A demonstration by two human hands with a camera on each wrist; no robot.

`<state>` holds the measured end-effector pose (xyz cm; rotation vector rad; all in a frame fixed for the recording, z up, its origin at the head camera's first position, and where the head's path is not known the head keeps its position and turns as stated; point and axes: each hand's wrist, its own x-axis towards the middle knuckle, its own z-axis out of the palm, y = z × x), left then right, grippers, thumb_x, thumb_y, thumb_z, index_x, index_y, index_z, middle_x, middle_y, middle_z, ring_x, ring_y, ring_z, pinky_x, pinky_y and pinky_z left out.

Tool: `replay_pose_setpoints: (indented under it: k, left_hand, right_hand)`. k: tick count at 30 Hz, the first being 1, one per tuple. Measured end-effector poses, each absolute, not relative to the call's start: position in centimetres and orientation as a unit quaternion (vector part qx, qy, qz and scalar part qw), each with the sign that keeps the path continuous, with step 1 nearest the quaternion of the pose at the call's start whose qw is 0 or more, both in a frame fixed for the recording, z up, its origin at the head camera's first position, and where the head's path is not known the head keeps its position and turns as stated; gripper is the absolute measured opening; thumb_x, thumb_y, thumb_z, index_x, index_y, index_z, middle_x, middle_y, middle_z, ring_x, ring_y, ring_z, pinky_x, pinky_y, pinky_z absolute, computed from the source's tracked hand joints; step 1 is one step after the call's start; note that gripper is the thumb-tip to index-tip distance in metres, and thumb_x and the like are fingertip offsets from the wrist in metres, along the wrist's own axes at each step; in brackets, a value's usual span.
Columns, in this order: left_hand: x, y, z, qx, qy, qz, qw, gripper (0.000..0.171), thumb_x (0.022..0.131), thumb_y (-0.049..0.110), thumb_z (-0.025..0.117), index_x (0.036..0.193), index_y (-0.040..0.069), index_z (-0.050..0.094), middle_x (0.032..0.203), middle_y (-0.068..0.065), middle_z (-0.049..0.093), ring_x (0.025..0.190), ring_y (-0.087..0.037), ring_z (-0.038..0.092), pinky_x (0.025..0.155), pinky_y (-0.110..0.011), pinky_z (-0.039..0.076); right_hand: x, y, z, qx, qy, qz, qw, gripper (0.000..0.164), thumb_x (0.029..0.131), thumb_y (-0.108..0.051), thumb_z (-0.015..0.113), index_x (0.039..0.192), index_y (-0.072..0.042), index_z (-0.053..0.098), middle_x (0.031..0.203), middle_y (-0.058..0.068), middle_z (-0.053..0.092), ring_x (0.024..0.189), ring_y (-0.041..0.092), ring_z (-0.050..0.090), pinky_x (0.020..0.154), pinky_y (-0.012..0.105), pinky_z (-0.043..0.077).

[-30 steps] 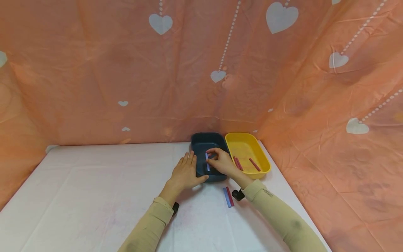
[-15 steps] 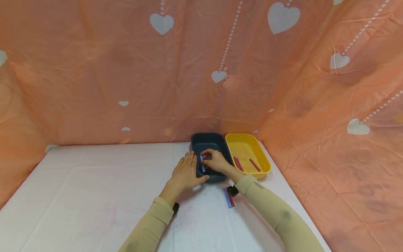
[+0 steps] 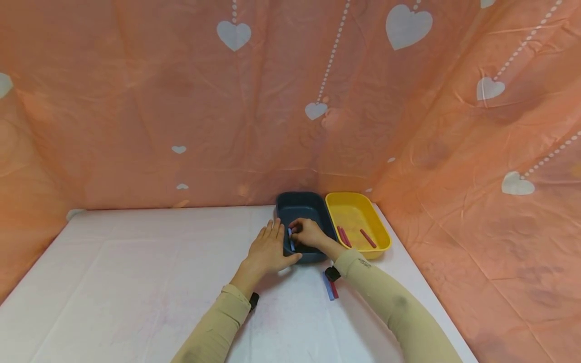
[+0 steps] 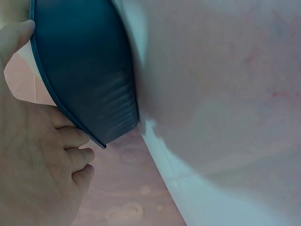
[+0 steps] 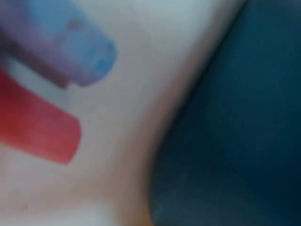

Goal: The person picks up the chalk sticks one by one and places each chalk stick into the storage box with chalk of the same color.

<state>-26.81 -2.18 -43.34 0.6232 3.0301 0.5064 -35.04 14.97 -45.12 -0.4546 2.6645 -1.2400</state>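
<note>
My right hand reaches into the dark blue tray and pinches a blue chalk stick near the tray's left side. My left hand rests along the tray's left rim, fingers straight, thumb at the near corner. In the left wrist view, the thumb and fingertips of the left hand touch the rim of the tray. Another blue chalk stick and a red chalk stick lie side by side on the table, partly under the right wrist camera.
A yellow tray stands against the blue one on the right, with several red chalk sticks in it. A white cloth covers the table. Orange curtains with hearts hang behind and on the sides.
My right hand has moved left and lowered the blue chalk stick toward the tray's left side. The left hand has stayed on the rim.
</note>
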Motion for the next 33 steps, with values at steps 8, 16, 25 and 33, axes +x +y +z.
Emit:
replay_pose_setpoints:
  k: [8, 16, 25, 33]
  left_hand:
    - [-26.8, -2.1, -43.2, 0.198, 0.967, 0.158, 0.004, 0.102, 0.096, 0.065, 0.06, 0.159, -0.009, 0.028, 0.169, -0.025, 0.019, 0.158, -0.041, 0.017, 0.127, -0.051, 0.019]
    - [-26.6, -2.1, -43.0, 0.197, 0.968, 0.157, 0.008, 0.102, 0.096, 0.065, 0.059, 0.16, -0.009, 0.027, 0.17, -0.025, 0.017, 0.158, -0.041, 0.016, 0.127, -0.051, 0.018]
    - [-26.5, -2.1, -43.0, 0.199, 0.967, 0.157, 0.013, 0.103, 0.096, 0.065, 0.059, 0.16, -0.009, 0.027, 0.17, -0.025, 0.017, 0.158, -0.04, 0.015, 0.127, -0.051, 0.018]
    - [-26.7, -2.1, -43.3, 0.196, 0.966, 0.167, 0.011, 0.102, 0.095, 0.063, 0.061, 0.159, -0.01, 0.029, 0.169, -0.026, 0.019, 0.158, -0.04, 0.017, 0.127, -0.051, 0.019]
  right_hand:
    - [-35.0, 14.8, -44.9, -0.152, 0.907, -0.385, 0.079, 0.028, 0.088, 0.0, 0.075, 0.115, 0.004, 0.072, 0.096, 0.012, 0.073, 0.064, 0.015, 0.071, 0.065, 0.027, 0.06]
    - [-35.1, 14.6, -44.8, -0.155, 0.921, -0.351, 0.07, 0.027, 0.087, -0.002, 0.074, 0.113, 0.002, 0.073, 0.096, 0.011, 0.074, 0.077, 0.017, 0.071, 0.074, 0.027, 0.059]
    - [-34.9, 14.9, -44.7, -0.159, 0.921, -0.346, 0.077, 0.029, 0.089, -0.008, 0.073, 0.117, 0.002, 0.073, 0.098, 0.011, 0.074, 0.085, 0.021, 0.071, 0.084, 0.033, 0.058]
    - [-34.6, 15.8, -44.4, -0.155, 0.913, -0.368, 0.084, 0.032, 0.091, -0.012, 0.073, 0.12, 0.003, 0.071, 0.099, 0.011, 0.073, 0.079, 0.017, 0.07, 0.078, 0.031, 0.059]
